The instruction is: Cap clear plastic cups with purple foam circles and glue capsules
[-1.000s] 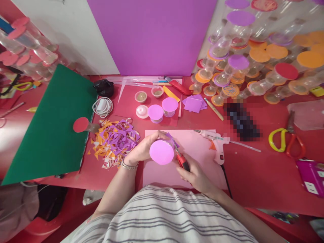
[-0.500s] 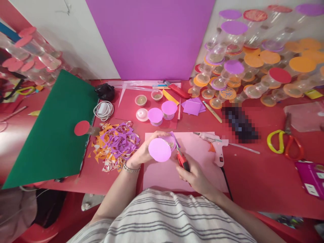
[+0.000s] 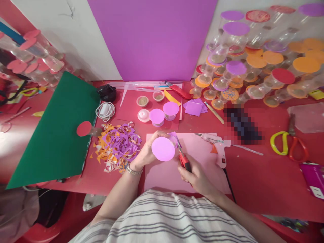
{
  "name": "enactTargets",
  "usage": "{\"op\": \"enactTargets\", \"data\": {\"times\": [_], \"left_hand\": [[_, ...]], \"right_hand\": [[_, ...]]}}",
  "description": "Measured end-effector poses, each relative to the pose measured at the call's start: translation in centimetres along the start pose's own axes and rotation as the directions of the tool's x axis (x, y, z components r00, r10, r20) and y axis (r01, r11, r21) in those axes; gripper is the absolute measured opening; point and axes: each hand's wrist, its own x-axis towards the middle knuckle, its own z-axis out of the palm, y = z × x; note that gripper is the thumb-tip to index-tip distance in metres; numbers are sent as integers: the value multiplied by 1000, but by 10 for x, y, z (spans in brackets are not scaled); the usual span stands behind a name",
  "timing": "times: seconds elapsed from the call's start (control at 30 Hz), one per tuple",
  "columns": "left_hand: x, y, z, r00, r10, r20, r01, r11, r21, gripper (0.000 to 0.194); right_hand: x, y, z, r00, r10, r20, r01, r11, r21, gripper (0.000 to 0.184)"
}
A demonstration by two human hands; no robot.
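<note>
My left hand [image 3: 144, 152] is wrapped round a small clear plastic cup whose mouth is covered by a purple paper disc [image 3: 163, 149], held over a pink sheet [image 3: 199, 172]. My right hand [image 3: 196, 176] grips red-handled scissors [image 3: 183, 158]. The blades point up along the right edge of the disc, where a bit of purple paper sticks out. Both hands hover just above the pink sheet near the table's front edge.
A heap of purple and orange paper scraps [image 3: 117, 143] lies left of my hands. A white glue gun [image 3: 217, 148] rests to the right. Two purple-covered cups [image 3: 163, 113], purple squares [image 3: 193, 108], yellow-and-red scissors [image 3: 288, 145], a green sheet [image 3: 53, 135] and stacked cups [image 3: 253, 60] surround the spot.
The cup with the disc has turned slightly in my left hand and the scissors have crept along its right edge. The view shifted a little.
</note>
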Motion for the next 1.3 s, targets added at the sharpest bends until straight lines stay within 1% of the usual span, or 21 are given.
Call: {"op": "enactTargets", "data": {"times": [0.1, 0.17, 0.37, 0.53, 0.67, 0.8, 0.9, 1.0, 1.17, 1.3], "left_hand": [[0, 2, -2, 999, -34, 39, 33, 999, 28, 46], [0, 0, -2, 998, -34, 59, 31, 998, 47, 48], [0, -5, -1, 996, -47, 75, 40, 995, 87, 54], [3, 1, -3, 996, 10, 93, -18, 996, 89, 55], [4, 7, -5, 995, 20, 99, -31, 993, 112, 52], [5, 13, -6, 994, 14, 109, -29, 990, 136, 50], [6, 15, -6, 994, -19, 110, -1, 984, 178, 53], [6, 15, -6, 993, -39, 109, 18, 982, 187, 51], [7, 16, -7, 986, -12, 166, -19, 983, 184, 49], [8, 16, -9, 984, 26, 177, -66, 972, 225, 48]], "right_hand": [[-1, -1, 0, 1000, 11, 8, -12, 999, 30, 25], [-2, -3, 0, 1000, 12, 8, -13, 999, 44, 25], [-3, -7, 1, 1000, 8, 8, -9, 999, 50, 25], [-3, -8, 1, 1000, 16, 11, -16, 999, 43, 26], [-4, -7, 0, 1000, 24, 19, -25, 999, 43, 26], [-6, -6, -1, 999, 37, 20, -37, 999, 29, 28], [-6, -5, -1, 999, 47, 22, -48, 999, 24, 28], [-6, -5, -1, 999, 47, 18, -47, 999, 18, 27], [-6, -6, -3, 999, 52, 7, -52, 999, -10, 25], [-7, -6, -4, 999, 54, -1, -54, 998, -17, 26]]}}
